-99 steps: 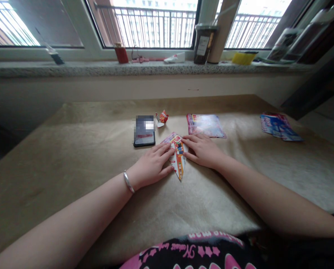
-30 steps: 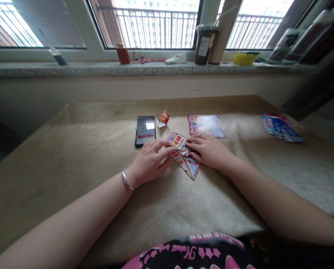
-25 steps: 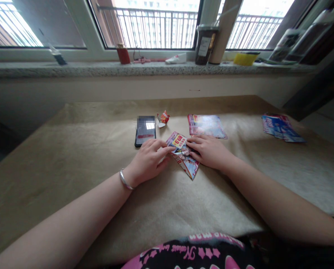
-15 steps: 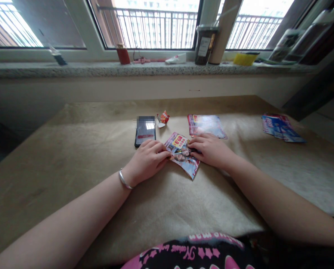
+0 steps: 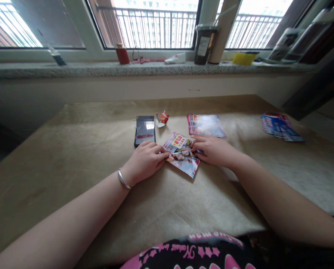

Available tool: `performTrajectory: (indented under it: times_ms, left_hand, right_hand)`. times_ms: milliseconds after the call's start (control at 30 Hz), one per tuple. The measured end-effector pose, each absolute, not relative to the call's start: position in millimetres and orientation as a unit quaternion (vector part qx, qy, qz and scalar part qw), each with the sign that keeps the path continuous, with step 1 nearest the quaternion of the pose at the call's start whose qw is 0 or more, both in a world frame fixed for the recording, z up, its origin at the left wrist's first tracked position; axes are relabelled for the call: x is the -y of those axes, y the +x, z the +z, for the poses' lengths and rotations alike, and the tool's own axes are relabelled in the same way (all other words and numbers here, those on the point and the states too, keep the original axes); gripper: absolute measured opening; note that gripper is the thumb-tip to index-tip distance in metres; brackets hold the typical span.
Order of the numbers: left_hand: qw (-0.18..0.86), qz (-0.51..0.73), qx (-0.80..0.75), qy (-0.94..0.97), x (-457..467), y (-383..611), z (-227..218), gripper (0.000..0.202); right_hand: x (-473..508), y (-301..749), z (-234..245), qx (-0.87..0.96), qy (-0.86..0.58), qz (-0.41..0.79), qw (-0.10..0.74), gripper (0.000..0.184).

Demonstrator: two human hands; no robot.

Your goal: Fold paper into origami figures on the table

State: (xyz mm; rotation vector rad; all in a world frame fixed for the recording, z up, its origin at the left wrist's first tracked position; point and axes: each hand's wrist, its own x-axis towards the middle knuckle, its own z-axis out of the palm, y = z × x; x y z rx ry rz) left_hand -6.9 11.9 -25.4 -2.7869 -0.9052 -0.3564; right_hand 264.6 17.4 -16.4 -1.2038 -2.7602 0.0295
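A colourful printed leaflet [image 5: 179, 153] lies at an angle on the table between my hands, with a yellow price patch and printed faces on it. My left hand [image 5: 148, 158], with a silver bangle at the wrist, pinches the leaflet's left edge. At the opposite edge, the curled fingers of my right hand [image 5: 216, 150] grip the paper, hiding part of its border. A dark phone [image 5: 145, 130] rests just beyond my left hand. Right of the phone stands a small folded red and white paper piece [image 5: 163, 118].
Behind my right hand is a flat stack of similar leaflets [image 5: 207, 125]. Several blue cards or leaflets [image 5: 280, 127] are fanned out at the far right of the table [image 5: 71, 149]. Along the back, the stone windowsill [image 5: 88, 71] holds a dark jar [image 5: 204, 45] and a yellow container [image 5: 244, 58].
My right hand has shifted slightly right and down along the leaflet's edge. The leaflet lies flatter, with more of its printed face showing. My left hand has barely moved.
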Motion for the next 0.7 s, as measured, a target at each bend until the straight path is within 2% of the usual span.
performTrajectory:
  times_ms: [167, 467, 700]
  left_hand:
    - [0.095, -0.136, 0.300, -0.939, -15.3, -8.8, -28.1, 0.022]
    - [0.015, -0.175, 0.321, -0.931, -16.2, -9.1, -29.5, 0.024]
    - [-0.014, -0.182, 0.332, -0.925, -17.3, -10.3, -30.1, 0.022]
  right_hand:
    - [-18.8, 268.2, -15.1, 0.917, -0.393, 0.037, 0.057, 0.017]
    - [-18.5, 276.2, -15.2, 0.922, -0.376, 0.057, 0.071, 0.038]
    - [-19.6, 279.3, -18.5, 0.922, -0.375, 0.058, 0.075, 0.043]
